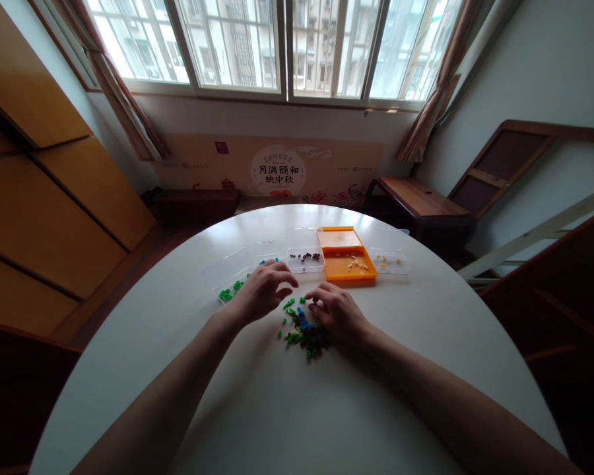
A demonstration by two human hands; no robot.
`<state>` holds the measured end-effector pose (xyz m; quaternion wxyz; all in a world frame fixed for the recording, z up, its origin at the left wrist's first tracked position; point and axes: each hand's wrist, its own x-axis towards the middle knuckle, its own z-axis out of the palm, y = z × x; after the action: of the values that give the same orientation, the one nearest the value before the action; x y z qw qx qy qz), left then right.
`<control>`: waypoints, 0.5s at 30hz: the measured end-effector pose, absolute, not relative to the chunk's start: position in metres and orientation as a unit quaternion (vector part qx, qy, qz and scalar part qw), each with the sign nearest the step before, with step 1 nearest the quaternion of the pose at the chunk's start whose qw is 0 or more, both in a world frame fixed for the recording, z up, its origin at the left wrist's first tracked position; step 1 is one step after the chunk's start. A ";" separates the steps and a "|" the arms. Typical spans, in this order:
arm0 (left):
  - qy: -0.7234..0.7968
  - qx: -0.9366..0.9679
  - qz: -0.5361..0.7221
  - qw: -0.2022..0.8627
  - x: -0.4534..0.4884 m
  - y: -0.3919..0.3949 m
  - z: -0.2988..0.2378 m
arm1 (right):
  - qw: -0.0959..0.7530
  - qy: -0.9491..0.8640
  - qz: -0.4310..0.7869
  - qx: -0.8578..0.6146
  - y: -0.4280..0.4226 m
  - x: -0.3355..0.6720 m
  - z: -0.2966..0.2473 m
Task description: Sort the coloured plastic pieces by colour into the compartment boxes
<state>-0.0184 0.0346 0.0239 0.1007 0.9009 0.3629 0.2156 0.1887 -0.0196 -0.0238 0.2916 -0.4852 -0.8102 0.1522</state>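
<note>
A small heap of tiny green, blue and dark pieces [301,330] lies on the round white table [287,409]. My left hand [261,289] hovers just left of the heap, fingers curled with thumb and forefinger pinched together; whether it holds a piece is too small to see. My right hand [337,313] rests at the heap's right edge, fingers bent down onto the pieces. Beyond the hands stands a row of boxes: a clear one with green pieces [230,290], a clear one with dark pieces [305,258], an orange box [347,258] and a clear one with yellow pieces [390,262].
A wide window [277,46] with curtains is behind the table. Wooden cabinets [44,198] line the left wall. A dark wooden side table [418,198] and leaning frames stand at the right. A printed cardboard panel [277,168] leans below the window.
</note>
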 end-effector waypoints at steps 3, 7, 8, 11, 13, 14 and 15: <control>0.328 0.920 0.165 0.140 -0.018 0.026 0.021 | 0.292 -0.813 0.149 -0.482 -0.019 0.189 -0.025; 0.324 0.927 0.146 0.122 -0.015 0.021 0.022 | 0.293 -0.813 0.149 -0.481 -0.019 0.189 -0.024; 0.325 0.928 0.142 0.114 -0.014 0.021 0.022 | 0.293 -0.813 0.150 -0.481 -0.019 0.189 -0.024; 0.330 0.930 0.129 0.099 -0.011 0.020 0.023 | 0.293 -0.813 0.152 -0.480 -0.019 0.189 -0.023; 0.328 0.932 0.121 0.097 -0.010 0.021 0.021 | 0.293 -0.813 0.151 -0.480 -0.019 0.188 -0.024; 0.326 0.933 0.118 0.097 -0.010 0.021 0.020 | 0.293 -0.813 0.150 -0.480 -0.019 0.188 -0.024; 0.324 0.934 0.115 0.097 -0.009 0.021 0.019 | 0.293 -0.813 0.150 -0.480 -0.019 0.188 -0.024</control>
<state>-0.0094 0.0211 0.0186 0.0972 0.9342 0.3236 0.1146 0.1877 -0.0193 -0.0238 0.2926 -0.4803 -0.8131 0.1503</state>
